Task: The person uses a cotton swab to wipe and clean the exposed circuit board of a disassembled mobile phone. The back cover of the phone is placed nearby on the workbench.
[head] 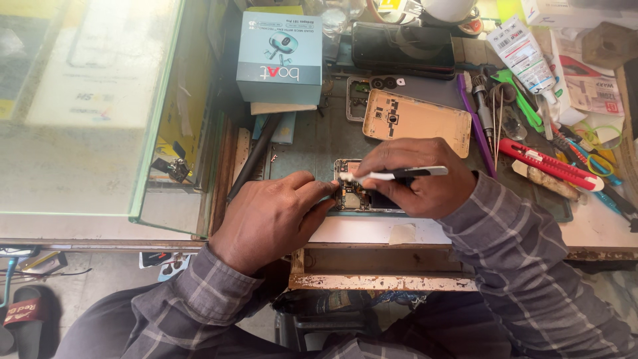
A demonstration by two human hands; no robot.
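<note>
An opened phone lies on the dark work mat, its circuit board exposed. My left hand rests at the phone's left edge, fingertips pressing on the board end. Over the phone's middle, my right hand grips a slim white tool with a black band; its tip points left onto the top of the board. Much of the phone is hidden under both hands.
A gold phone back cover lies behind the phone. A teal box, a dark phone, a purple pry tool, a red cutter, tweezers and a tube crowd the back right. A glass showcase stands left.
</note>
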